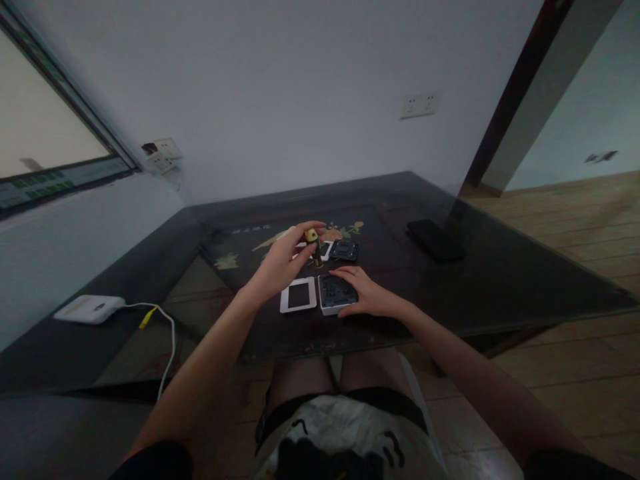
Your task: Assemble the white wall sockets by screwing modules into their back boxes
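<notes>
My left hand (pixel 287 261) pinches an upright yellow-and-black screwdriver (pixel 312 237) between thumb and fingers, above the table; its tip is too small to make out. My right hand (pixel 369 295) grips the right side of a square white-edged case (pixel 332 292), which lies with its dark inner side up. Just left of that case lies a white square frame (pixel 285 300) with a dark centre. Beyond the hands are a black square part (pixel 345 250) and another white-framed piece (pixel 326 251), partly hidden by my left hand and the screwdriver.
The dark table (pixel 410 307) has painted flowers under its glossy top. A black phone-like slab (pixel 435 240) lies to the right. At the left, a white device (pixel 91 309) trails a white cable (pixel 173 340) with a yellow tag. Wall sockets (pixel 419 105) sit behind the table.
</notes>
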Tool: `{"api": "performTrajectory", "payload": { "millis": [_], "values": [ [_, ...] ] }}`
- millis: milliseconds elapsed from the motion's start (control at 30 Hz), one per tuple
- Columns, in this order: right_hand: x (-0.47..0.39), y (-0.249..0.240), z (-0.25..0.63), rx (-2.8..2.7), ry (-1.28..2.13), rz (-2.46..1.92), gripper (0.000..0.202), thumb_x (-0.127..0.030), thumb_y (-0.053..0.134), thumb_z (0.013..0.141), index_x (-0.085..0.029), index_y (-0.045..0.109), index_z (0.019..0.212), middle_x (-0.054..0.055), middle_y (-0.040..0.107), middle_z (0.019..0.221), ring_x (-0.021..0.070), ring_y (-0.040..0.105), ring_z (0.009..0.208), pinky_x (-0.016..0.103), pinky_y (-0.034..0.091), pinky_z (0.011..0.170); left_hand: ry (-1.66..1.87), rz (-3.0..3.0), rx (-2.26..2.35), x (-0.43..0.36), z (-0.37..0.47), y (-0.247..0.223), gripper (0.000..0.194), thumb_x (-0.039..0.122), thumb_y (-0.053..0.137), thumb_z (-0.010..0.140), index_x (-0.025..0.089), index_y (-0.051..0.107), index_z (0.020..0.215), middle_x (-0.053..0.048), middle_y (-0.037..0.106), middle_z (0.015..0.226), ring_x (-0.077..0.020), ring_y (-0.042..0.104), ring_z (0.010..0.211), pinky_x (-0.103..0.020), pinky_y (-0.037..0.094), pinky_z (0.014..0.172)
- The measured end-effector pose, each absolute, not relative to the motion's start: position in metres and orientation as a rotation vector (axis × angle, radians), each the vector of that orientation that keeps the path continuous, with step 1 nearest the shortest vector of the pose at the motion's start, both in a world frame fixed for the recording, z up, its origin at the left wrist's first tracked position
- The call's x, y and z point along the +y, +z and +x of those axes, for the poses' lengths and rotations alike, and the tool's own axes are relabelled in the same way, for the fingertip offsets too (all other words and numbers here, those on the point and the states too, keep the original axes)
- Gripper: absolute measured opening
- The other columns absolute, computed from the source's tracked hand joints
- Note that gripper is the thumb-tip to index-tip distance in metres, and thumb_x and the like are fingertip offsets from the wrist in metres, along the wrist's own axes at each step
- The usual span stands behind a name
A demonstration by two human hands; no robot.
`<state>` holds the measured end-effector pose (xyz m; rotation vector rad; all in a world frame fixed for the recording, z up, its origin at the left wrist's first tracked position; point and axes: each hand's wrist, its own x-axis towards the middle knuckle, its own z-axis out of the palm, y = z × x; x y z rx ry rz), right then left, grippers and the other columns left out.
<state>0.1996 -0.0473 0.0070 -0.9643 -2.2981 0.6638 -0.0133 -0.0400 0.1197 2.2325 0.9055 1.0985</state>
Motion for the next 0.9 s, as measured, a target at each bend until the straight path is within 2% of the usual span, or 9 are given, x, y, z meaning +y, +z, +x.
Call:
{"api": "performTrajectory", "payload": {
  "millis": [133,333,400,533,633,733,800,900],
  "values": [
    [-0.046,0.004,0.2,-2.293,0.661,-0.966,0.093,-0.048,0.079,0.06,-0.022,0.038,0.139,0.015,0.04,0.133,0.0305,0.035,0.127,0.052,0.029,0.107,1.275,2.217,0.996,-0.043,-0.009,0.115,0.025,0.025,0.063,0.079,0.022,0.061,0.104,-0.005,0.062,0.108,-0.0178,0.06,0.096,-0.031,0.053,0.081],
    [-0.045,0.003,0.201,-2.292,0.654,-0.95,0.093,-0.049,0.079,0.06,-0.023,0.037,0.14,0.015,0.04,0.135,0.0308,0.034,0.128,0.052,0.028,0.108,1.147,2.187,0.865,-0.047,-0.009,0.116,0.035,0.02,0.053,0.086,0.026,0.054,0.121,-0.006,0.061,0.115,-0.0191,0.059,0.104,-0.031,0.052,0.084],
    [-0.046,0.004,0.2,-2.294,0.652,-0.955,0.093,-0.049,0.079,0.061,-0.022,0.037,0.139,0.015,0.04,0.134,0.0304,0.034,0.128,0.052,0.029,0.108,1.176,2.238,0.893,-0.05,-0.008,0.118,0.03,0.022,0.056,0.084,0.025,0.058,0.114,-0.006,0.06,0.115,-0.0195,0.059,0.104,-0.03,0.052,0.084],
    [-0.047,0.007,0.2,-2.297,0.668,-0.967,0.093,-0.048,0.079,0.061,-0.02,0.038,0.139,0.016,0.04,0.134,0.0303,0.034,0.128,0.051,0.029,0.108,1.389,2.277,1.028,-0.05,-0.002,0.117,0.016,0.025,0.063,0.08,0.022,0.066,0.096,-0.004,0.061,0.101,-0.0176,0.059,0.092,-0.028,0.053,0.076],
    [-0.047,0.007,0.2,-2.298,0.66,-0.969,0.094,-0.048,0.079,0.06,-0.021,0.037,0.139,0.016,0.04,0.134,0.0306,0.034,0.128,0.051,0.029,0.108,1.302,2.264,0.958,-0.046,0.0,0.117,0.025,0.024,0.056,0.085,0.025,0.063,0.109,-0.005,0.062,0.104,-0.0173,0.059,0.094,-0.029,0.053,0.076],
    [-0.047,0.007,0.2,-2.302,0.65,-0.967,0.093,-0.048,0.079,0.061,-0.021,0.037,0.14,0.015,0.04,0.134,0.0302,0.034,0.128,0.051,0.029,0.108,1.161,2.289,0.868,-0.042,0.0,0.12,0.034,0.021,0.048,0.09,0.025,0.055,0.122,-0.006,0.062,0.113,-0.0181,0.058,0.103,-0.031,0.051,0.084],
    [-0.047,0.006,0.2,-2.304,0.649,-0.97,0.093,-0.047,0.079,0.061,-0.02,0.037,0.14,0.015,0.04,0.134,0.0299,0.034,0.128,0.05,0.029,0.109,1.18,2.301,0.887,-0.041,0.0,0.121,0.03,0.022,0.05,0.089,0.024,0.058,0.118,-0.006,0.061,0.114,-0.0182,0.057,0.104,-0.031,0.051,0.086],
    [-0.047,0.006,0.2,-2.304,0.652,-0.975,0.092,-0.047,0.079,0.061,-0.02,0.038,0.139,0.016,0.04,0.134,0.0298,0.034,0.128,0.05,0.029,0.109,1.367,2.256,1.006,-0.038,0.001,0.12,0.017,0.025,0.06,0.083,0.022,0.067,0.099,-0.005,0.061,0.102,-0.0163,0.059,0.092,-0.027,0.052,0.076]
  ]
}}
